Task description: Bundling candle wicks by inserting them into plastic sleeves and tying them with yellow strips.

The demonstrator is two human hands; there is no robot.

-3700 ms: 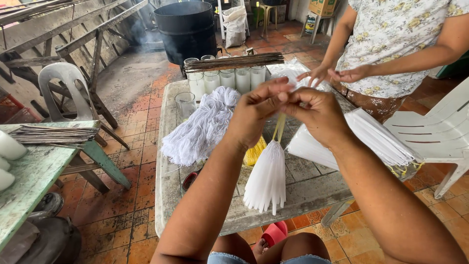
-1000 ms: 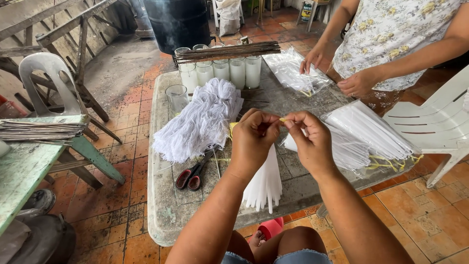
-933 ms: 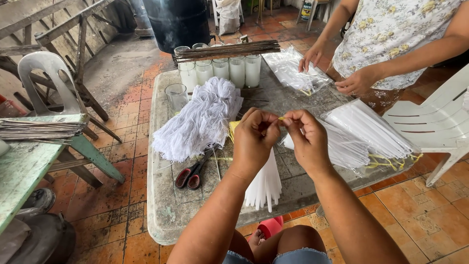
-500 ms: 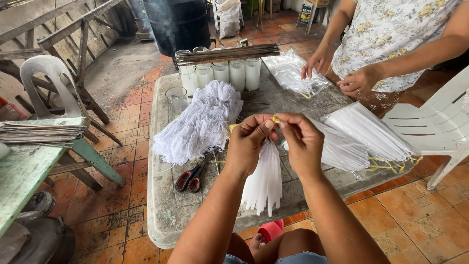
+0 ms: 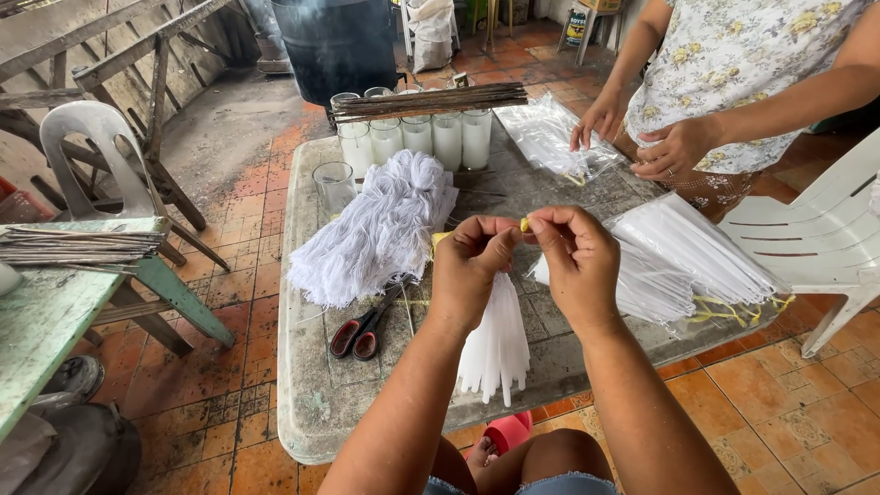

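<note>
My left hand [image 5: 472, 266] and my right hand [image 5: 576, 258] meet at the centre of the frame, fingers pinched shut on a thin yellow tie [image 5: 524, 223] that shows as a small bright spot between my thumbs and forefingers. Below my hands hangs a bundle of slim white candles [image 5: 496, 344], tips pointing toward the lower edge of the picture, its top hidden behind my left hand; whether the tie is already wound around it I cannot tell. The bundle is over the near part of a grey stone-topped table [image 5: 312, 403]. To the left of my hands lies a big heap of white cotton wicks [image 5: 380, 229], and just below it a pair of red-handled scissors [image 5: 360, 334] lies flat on the tabletop. To the right of centre lie clear bags of white candles [image 5: 687, 261], with loose yellow ties [image 5: 733, 307] at their lower right end. At the top centre stands a row of glasses filled with white wax [image 5: 417, 137] under a bundle of dark sticks [image 5: 429, 99], with an empty glass [image 5: 334, 186] to their left. In the upper right another person's hands [image 5: 642, 137] rest on a clear plastic bag [image 5: 550, 133]. A white plastic chair [image 5: 816, 229] sits at the right edge, and a green wooden table [image 5: 46, 321] at the left.
</note>
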